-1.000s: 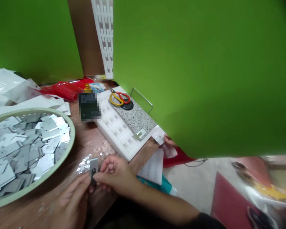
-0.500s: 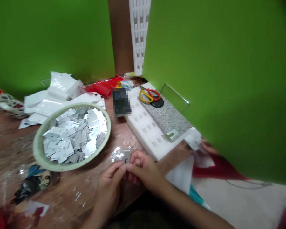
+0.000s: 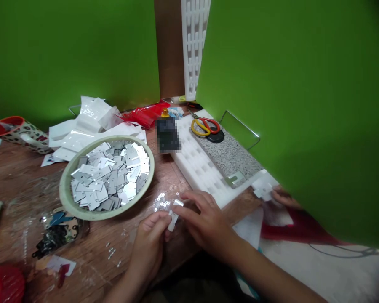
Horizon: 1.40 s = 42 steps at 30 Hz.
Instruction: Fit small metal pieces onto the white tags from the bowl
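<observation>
Grip differs vs. half a sec ago: R hand (image 3: 208, 221) no longer pinches the small metal plate (image 3: 173, 218) but is part-open by its upper end (contact or not, can't tell). L hand (image 3: 148, 240) has it btwn thumb and fingers, nearly closed, w/ the plate now tilted over and catching more light. Prob. means a turn or re-grip mid-work, piece not yet let go. Plate is just beside the loose washers (image 3: 162, 203), above the wooden table (image 3: 169, 172). Room-wise: basin (image 3: 64, 198) rim bounds the L side, white plastic rack (image 3: 191, 168) edge is close by R hand, co-worker's hand (image 3: 286, 197) is farther R; bare wood btwn basin and rack gives the open lane.
</observation>
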### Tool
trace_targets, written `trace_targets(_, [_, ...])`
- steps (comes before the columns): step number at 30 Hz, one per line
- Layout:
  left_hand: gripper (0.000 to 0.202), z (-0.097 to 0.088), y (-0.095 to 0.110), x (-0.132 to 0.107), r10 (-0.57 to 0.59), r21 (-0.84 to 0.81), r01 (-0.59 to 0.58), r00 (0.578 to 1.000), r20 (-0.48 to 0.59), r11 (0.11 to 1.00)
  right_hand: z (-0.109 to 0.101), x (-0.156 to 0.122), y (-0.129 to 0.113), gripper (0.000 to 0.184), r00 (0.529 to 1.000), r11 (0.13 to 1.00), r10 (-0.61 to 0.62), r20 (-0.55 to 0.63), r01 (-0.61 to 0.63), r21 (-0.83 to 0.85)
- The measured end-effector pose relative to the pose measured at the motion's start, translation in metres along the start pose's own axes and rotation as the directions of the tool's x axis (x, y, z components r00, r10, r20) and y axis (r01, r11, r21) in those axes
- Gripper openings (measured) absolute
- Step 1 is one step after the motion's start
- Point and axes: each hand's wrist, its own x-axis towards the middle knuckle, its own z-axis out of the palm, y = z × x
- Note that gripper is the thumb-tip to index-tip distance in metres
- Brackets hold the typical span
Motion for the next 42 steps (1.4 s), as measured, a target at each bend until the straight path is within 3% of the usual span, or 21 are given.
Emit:
trace_targets(5, [0.021, 0.002, 0.005, -0.001, -0.086, -0.035, 0.088, 0.996, 0.029, 0.996, -0.013, 0.009, 0.012, 0.023, 0.956, 0.949, -0.274, 0.103, 0.286, -0.131])
trace_targets(10, [0.03, 0.007, 0.009, -0.002, -0.274, -0.04, 0.283, 0.95, 0.147, 0.958, -0.021, 0.012, 0.016, 0.02, 0.91, 0.904, -0.389, 0.145, 0.407, -0.129])
trace_targets(13, [0.033, 0.01, 0.011, 0.001, -0.263, 0.111, 0.247, 0.948, 0.176, 0.963, -0.027, 0.012, 0.018, 0.018, 0.935, 0.943, -0.311, 0.17, 0.326, -0.069])
trace_targets(16, [0.033, 0.014, 0.015, 0.007, -0.095, 0.378, -0.002, 0.967, 0.235, 0.926, -0.039, 0.013, 0.019, 0.014, 0.966, 0.985, -0.173, 0.191, 0.174, 0.013])
trace_targets(20, [0.021, 0.029, 0.026, 0.017, 0.081, 0.638, -0.33, 0.919, 0.386, 0.696, -0.062, 0.017, 0.022, 0.01, 0.988, 0.992, 0.035, 0.152, -0.052, 0.112])
trace_targets(22, [0.018, 0.041, 0.032, 0.023, 0.157, 0.7, -0.474, 0.869, 0.469, 0.534, -0.073, 0.019, 0.025, 0.007, 0.977, 0.976, 0.138, 0.164, -0.162, 0.146])
trace_targets(24, [0.018, 0.055, 0.037, 0.03, 0.197, 0.709, -0.554, 0.828, 0.526, 0.436, -0.081, 0.022, 0.027, 0.007, 0.953, 0.951, 0.236, 0.188, -0.266, 0.155])
trace_targets(26, [0.019, 0.067, 0.04, 0.037, 0.192, 0.692, -0.564, 0.818, 0.542, 0.45, -0.087, 0.023, 0.031, 0.007, 0.927, 0.926, 0.318, 0.198, -0.348, 0.146])
trace_targets(31, [0.02, 0.094, 0.04, 0.056, 0.158, 0.602, -0.501, 0.833, 0.53, 0.622, -0.093, 0.024, 0.052, 0.007, 0.88, 0.872, 0.429, 0.201, -0.462, 0.162])
trace_targets(36, [0.017, 0.106, 0.04, 0.072, 0.158, 0.668, -0.511, 0.842, 0.516, 0.542, -0.104, 0.035, 0.083, 0.007, 0.86, 0.882, 0.456, 0.227, -0.471, 0.012])
trace_targets(42, [0.025, 0.096, 0.045, 0.079, 0.152, 0.711, -0.444, 0.887, 0.436, 0.545, -0.114, 0.05, 0.102, 0.007, 0.847, 0.864, 0.502, 0.176, -0.485, -0.134])
